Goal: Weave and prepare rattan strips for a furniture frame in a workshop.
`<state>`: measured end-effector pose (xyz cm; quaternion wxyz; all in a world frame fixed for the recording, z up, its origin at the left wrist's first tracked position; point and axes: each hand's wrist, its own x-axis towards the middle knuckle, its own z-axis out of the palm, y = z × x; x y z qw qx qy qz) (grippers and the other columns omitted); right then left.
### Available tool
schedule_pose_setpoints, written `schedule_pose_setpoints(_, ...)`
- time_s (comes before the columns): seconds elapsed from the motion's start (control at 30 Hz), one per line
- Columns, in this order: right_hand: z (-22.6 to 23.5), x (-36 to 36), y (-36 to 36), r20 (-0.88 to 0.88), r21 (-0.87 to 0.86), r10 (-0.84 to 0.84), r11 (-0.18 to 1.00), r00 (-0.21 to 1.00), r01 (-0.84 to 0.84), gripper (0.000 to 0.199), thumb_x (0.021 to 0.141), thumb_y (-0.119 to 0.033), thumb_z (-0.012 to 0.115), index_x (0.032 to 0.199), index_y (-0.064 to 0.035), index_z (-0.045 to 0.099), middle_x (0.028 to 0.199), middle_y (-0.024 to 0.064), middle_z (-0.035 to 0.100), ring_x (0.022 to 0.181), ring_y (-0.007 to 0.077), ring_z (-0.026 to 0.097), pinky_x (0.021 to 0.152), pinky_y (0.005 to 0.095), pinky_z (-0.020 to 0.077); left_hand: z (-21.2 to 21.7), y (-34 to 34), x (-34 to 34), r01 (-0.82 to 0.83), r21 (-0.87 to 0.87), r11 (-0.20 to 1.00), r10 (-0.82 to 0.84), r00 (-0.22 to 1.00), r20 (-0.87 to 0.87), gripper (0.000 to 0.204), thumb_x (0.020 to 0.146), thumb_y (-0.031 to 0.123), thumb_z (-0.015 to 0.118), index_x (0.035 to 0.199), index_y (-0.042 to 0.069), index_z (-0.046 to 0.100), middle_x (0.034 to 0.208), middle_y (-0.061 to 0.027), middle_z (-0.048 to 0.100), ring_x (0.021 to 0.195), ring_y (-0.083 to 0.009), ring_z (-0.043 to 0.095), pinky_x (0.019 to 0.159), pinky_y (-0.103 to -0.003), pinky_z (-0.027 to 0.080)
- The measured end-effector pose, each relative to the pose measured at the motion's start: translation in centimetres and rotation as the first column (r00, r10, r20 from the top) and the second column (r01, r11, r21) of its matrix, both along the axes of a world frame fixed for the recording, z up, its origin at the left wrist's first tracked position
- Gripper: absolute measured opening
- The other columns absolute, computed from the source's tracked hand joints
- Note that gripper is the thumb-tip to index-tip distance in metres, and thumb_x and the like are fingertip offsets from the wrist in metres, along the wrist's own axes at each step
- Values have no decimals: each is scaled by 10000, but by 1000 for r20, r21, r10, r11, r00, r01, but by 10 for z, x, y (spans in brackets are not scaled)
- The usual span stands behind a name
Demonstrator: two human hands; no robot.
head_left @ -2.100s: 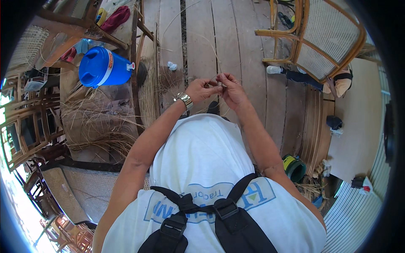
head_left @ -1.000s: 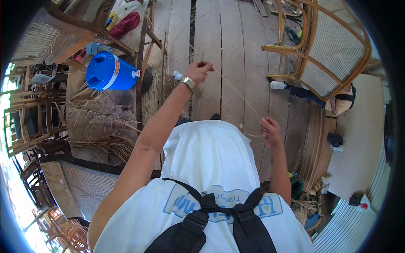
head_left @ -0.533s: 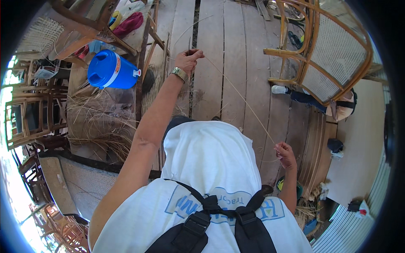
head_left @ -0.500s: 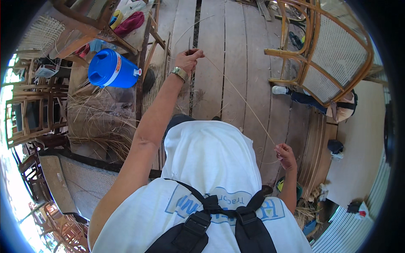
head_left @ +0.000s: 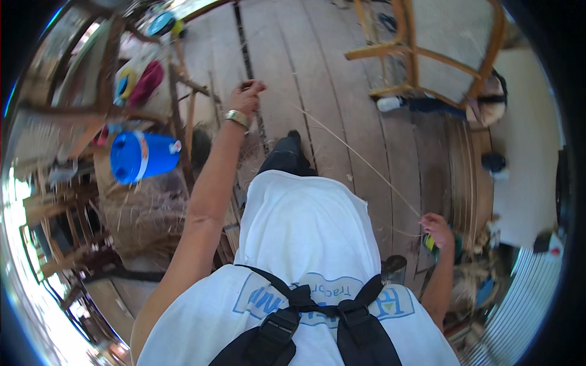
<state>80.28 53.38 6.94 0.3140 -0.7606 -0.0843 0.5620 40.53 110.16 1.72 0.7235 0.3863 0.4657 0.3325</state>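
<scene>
- Now the left hand [head_left: 246, 96] is stretched far out, in the upper middle of the frame, with the fingers pinched together on one end of a thin pale strand [head_left: 360, 160].
- On the left wrist sits a metal wristwatch [head_left: 236, 117].
- The strand runs as one nearly straight line from the left hand down to the right part of the frame, where it reaches the right hand [head_left: 437, 227].
- The right hand is low at the right of the frame, beside the person's hip, with its fingers curled around the other end of the strand; how tight this grip is I cannot tell, because the hand is small and partly turned away.
- Both hands are well apart, and the strand hangs above the wooden plank floor [head_left: 332, 79] without touching it, as far as it shows.
- At the left of the frame a blue plastic jug [head_left: 141, 157] with a white band lies on its side, near a heap of dry fibre [head_left: 143, 213].
- In the upper right of the frame stands a wooden chair frame [head_left: 436, 52] with a woven panel.
- The person wears a white shirt [head_left: 305, 226] and black shoulder straps [head_left: 317, 323], in the lower middle of the frame.
</scene>
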Motion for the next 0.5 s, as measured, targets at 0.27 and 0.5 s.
schedule_pose_setpoints(0.27,6,58,-174,626,-628,398,768,670,130,277,824,-295,682,897,-28,696,856,90,691,803,233,654,721,351,509,-40,77,89,120,50,991,-107,971,-213,203,869,187,702,1003,92,583,813,-25,683,437,-43,419,365,-203,305)
schedule_pose_setpoints(0.5,-56,-51,46,475,-193,-285,889,832,415,550,865,-439,644,1258,-60,585,1176,159,642,1059,293,627,925,404,488,-43,-37,280,881,168,443,-816,474,-331,128,863,174,682,880,56,635,810,-18,674,774,-118,621,701,-282,499)
